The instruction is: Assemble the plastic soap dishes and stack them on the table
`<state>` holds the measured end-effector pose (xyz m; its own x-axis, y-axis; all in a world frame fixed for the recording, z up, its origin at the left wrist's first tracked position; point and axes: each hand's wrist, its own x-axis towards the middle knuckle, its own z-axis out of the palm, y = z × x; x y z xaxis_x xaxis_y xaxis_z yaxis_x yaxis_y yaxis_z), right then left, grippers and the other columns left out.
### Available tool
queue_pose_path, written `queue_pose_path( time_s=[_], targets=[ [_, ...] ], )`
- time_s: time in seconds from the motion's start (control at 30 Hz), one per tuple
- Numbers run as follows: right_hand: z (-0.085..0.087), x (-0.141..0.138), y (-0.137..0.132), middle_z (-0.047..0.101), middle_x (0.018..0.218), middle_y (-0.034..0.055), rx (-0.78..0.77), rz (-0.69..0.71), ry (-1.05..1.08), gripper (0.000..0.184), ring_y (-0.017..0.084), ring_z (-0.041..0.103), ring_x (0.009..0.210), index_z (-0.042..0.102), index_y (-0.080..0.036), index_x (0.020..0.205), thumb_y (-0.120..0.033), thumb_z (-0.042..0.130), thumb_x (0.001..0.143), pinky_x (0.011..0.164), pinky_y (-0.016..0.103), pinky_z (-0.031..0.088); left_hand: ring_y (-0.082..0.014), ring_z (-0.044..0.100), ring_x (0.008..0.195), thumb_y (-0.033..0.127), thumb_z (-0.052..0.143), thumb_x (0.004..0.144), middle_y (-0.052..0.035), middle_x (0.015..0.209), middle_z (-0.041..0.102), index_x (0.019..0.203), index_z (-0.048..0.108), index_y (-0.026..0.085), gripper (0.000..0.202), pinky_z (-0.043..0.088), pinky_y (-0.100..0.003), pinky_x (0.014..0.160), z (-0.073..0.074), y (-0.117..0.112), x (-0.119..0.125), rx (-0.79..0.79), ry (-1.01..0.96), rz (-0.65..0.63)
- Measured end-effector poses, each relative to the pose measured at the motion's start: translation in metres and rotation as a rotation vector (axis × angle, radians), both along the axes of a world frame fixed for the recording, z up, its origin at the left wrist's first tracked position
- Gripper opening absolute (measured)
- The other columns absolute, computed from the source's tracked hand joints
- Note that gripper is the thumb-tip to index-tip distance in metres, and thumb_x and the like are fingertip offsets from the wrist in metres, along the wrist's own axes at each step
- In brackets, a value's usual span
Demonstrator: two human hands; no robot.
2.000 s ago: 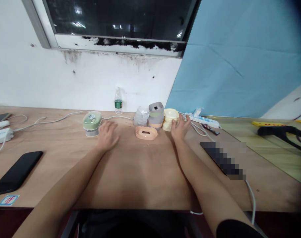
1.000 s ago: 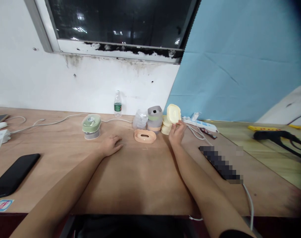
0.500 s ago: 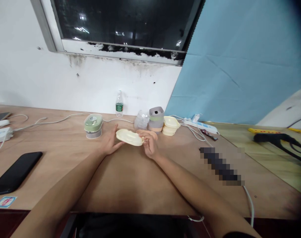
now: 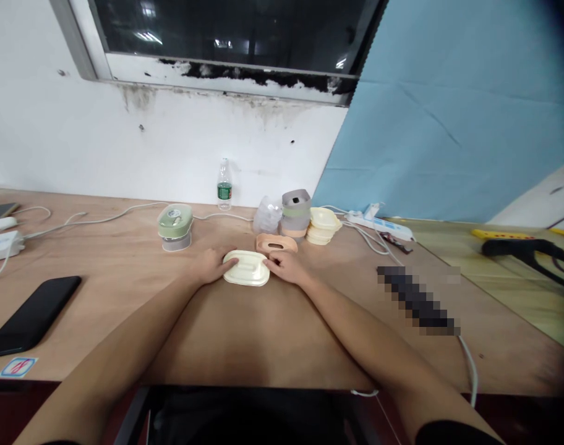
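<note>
A cream oval plastic lid [image 4: 246,269] is between my two hands, low over the table. My left hand [image 4: 213,266] grips its left end, with the thumb on top and the other fingers curled behind the edge. At the right end, my right hand [image 4: 289,267] grips it the same way, thumb on the rim. Just behind the lid lies an orange piece with a slot [image 4: 276,245], close to my right fingers. A stack of cream containers [image 4: 323,226] stands beyond my right hand. Beside it is a stack of grey, green and orange frames [image 4: 295,213].
A green-lidded grey box [image 4: 175,227] stands at left. Near the wall are a water bottle [image 4: 224,185] and clear plastic cups [image 4: 267,215]. A black phone [image 4: 34,315] lies left, power strips [image 4: 379,228] and cables sit at the sides, and a pixelated dark object [image 4: 416,301] lies right.
The lid has come down and towards me and is turned flatter, so its top face shows. My left fingers, spread before, now close on its end. The view has tilted slightly down.
</note>
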<state>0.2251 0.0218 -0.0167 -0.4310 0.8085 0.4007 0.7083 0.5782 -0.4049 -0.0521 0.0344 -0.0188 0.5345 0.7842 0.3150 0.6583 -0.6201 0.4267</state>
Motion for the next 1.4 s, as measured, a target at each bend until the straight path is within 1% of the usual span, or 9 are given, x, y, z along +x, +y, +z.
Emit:
queue_pose_path(
  time_s=[0.13,0.3,0.43,0.57,0.83,0.97,1.1,1.2,1.4],
  targets=[
    [-0.003,-0.003,0.003,0.056,0.056,-0.0015,0.084,-0.017,-0.035,0.034,0.012,0.048,0.056,0.054,-0.02,0.058,-0.04,0.056,0.086,0.056,0.025,0.032,-0.0228,0.064,0.095,0.054,0.039,0.093,-0.0092,0.11,0.065,0.118,0.062,0.021,0.047,0.048,-0.035,0.085,0.002,-0.001,-0.001,0.032,0.075,-0.03],
    [-0.001,0.002,0.007,0.064,0.07,0.0034,0.328,-0.138,0.153,0.022,0.016,0.057,0.07,0.06,-0.02,0.071,-0.034,0.054,0.087,0.069,0.029,0.042,-0.0202,0.063,0.092,0.053,0.035,0.095,-0.0074,0.106,0.066,0.113,0.063,0.021,0.046,0.047,-0.032,0.083,0.005,-0.001,-0.002,0.02,0.042,-0.057],
    [-0.001,0.014,0.015,0.067,0.086,0.0058,0.317,-0.09,0.107,0.01,0.021,0.058,0.086,0.063,-0.02,0.081,-0.03,0.062,0.082,0.08,0.034,0.043,-0.0195,0.064,0.085,0.054,0.036,0.095,-0.0055,0.1,0.069,0.11,0.063,0.021,0.045,0.047,-0.03,0.073,0.002,0.001,-0.003,0.006,0.027,-0.012],
    [-0.004,0.019,0.021,0.065,0.082,0.006,0.274,-0.101,0.003,0.016,0.021,0.056,0.085,0.063,-0.02,0.076,-0.031,0.059,0.087,0.079,0.036,0.04,-0.0197,0.063,0.086,0.051,0.04,0.094,-0.0074,0.109,0.065,0.118,0.059,0.02,0.044,0.049,-0.032,0.076,0.001,0.0,-0.004,0.082,-0.007,0.016],
    [0.012,-0.007,-0.005,0.065,0.081,0.0064,0.474,0.131,0.035,0.024,0.02,0.056,0.083,0.059,-0.02,0.081,-0.033,0.045,0.096,0.079,0.036,0.041,-0.0222,0.061,0.102,0.04,0.052,0.091,-0.0137,0.134,0.049,0.135,0.043,0.021,0.049,0.051,-0.035,0.084,0.014,-0.012,0.004,0.395,-0.052,0.011],
    [0.01,-0.015,-0.013,0.065,0.086,0.0073,0.52,0.199,0.056,0.025,0.021,0.057,0.088,0.059,-0.021,0.088,-0.038,0.042,0.096,0.081,0.039,0.043,-0.0235,0.059,0.106,0.034,0.052,0.092,-0.0107,0.119,0.062,0.122,0.055,0.021,0.034,0.046,-0.037,0.085,0.015,-0.013,0.004,0.556,-0.034,-0.034],
    [0.005,-0.008,-0.008,0.062,0.108,0.0127,0.582,0.105,0.175,0.039,0.026,0.056,0.103,0.055,-0.02,0.112,-0.051,0.045,0.091,0.088,0.046,0.044,-0.0232,0.061,0.09,0.04,0.054,0.089,-0.0087,0.096,0.069,0.108,0.063,0.019,0.03,0.042,-0.038,0.08,0.02,-0.013,-0.001,0.551,-0.1,0.14],
    [0.005,-0.002,-0.005,0.063,0.108,0.0132,0.568,0.096,0.173,0.048,0.028,0.058,0.102,0.053,-0.019,0.119,-0.055,0.052,0.086,0.087,0.046,0.046,-0.0205,0.061,0.08,0.043,0.055,0.087,-0.0056,0.083,0.069,0.096,0.066,0.018,0.029,0.041,-0.036,0.078,0.023,-0.016,-0.002,0.456,-0.196,0.258],
    [0.006,-0.006,-0.013,0.068,0.09,0.0066,0.345,0.099,0.157,0.033,0.018,0.061,0.077,0.058,-0.021,0.117,-0.039,0.051,0.089,0.074,0.033,0.049,-0.0155,0.057,0.062,0.041,0.052,0.087,0.0025,0.064,0.06,0.125,0.053,0.015,0.046,0.044,-0.03,0.069,0.024,-0.018,-0.002,0.272,-0.279,0.272]
  ],
)
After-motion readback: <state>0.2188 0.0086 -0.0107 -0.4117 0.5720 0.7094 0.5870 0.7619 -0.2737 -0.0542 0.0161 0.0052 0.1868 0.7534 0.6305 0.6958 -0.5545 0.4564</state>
